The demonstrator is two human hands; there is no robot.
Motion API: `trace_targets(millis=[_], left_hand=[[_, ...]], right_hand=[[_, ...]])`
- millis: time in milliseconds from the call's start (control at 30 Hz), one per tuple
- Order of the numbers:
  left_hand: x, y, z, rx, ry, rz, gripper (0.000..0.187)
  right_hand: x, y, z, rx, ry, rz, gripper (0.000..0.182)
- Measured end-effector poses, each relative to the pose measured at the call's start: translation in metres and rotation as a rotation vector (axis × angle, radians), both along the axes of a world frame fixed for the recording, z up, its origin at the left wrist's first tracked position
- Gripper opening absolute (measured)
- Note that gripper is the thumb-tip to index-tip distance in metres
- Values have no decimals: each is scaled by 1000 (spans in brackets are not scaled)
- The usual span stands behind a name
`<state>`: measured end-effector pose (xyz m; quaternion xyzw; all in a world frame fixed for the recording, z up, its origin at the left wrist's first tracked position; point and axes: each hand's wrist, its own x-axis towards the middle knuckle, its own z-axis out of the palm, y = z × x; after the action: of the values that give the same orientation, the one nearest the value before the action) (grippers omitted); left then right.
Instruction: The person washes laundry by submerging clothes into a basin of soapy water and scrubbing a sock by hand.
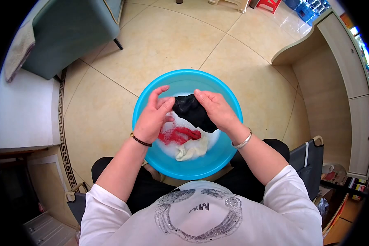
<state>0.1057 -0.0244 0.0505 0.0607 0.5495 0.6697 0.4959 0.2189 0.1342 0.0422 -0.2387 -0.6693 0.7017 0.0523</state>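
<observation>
A piece of wet black cloth (194, 112), possibly a sock, is stretched between my hands above a blue basin (233, 102). My right hand (217, 108) grips its upper right part, thumb on top. At the cloth's left end, my left hand (151, 117) holds the edge by the thumb, with the index finger raised; its other fingers are partly hidden. Below, in foamy water (211, 141), lie a red cloth (178, 134) and a cream-white cloth (190, 151), close together. The red one is nearest my left hand.
The basin stands on tiled floor (172, 37) between my knees. A grey-green chair (76, 33) is at the upper left, beside a white cabinet-like block (26, 106). A curved wooden desk (328, 57) stands at right. Blue water bottles (307, 12) and a red stool (269, 5) are farther off.
</observation>
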Motion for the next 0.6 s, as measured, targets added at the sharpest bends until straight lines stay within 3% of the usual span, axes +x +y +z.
trace_targets(millis=[67, 167, 333, 367, 433, 600], left_hand=[[7, 3, 6, 53, 472, -43, 26], [9, 2, -6, 27, 696, -157, 20], [-9, -1, -15, 172, 85, -21, 20], [-12, -3, -16, 171, 86, -22, 20], [-17, -4, -13, 307, -198, 65, 16], [-18, -5, -1, 192, -147, -63, 21]], right_hand=[[2, -5, 13, 34, -5, 22, 42], [4, -6, 14, 41, -15, 96, 40], [7, 6, 26, 23, -73, 327, 20], [8, 13, 26, 22, -72, 326, 20], [9, 23, 21, 63, -129, 343, 21], [9, 17, 25, -33, -69, 177, 22]])
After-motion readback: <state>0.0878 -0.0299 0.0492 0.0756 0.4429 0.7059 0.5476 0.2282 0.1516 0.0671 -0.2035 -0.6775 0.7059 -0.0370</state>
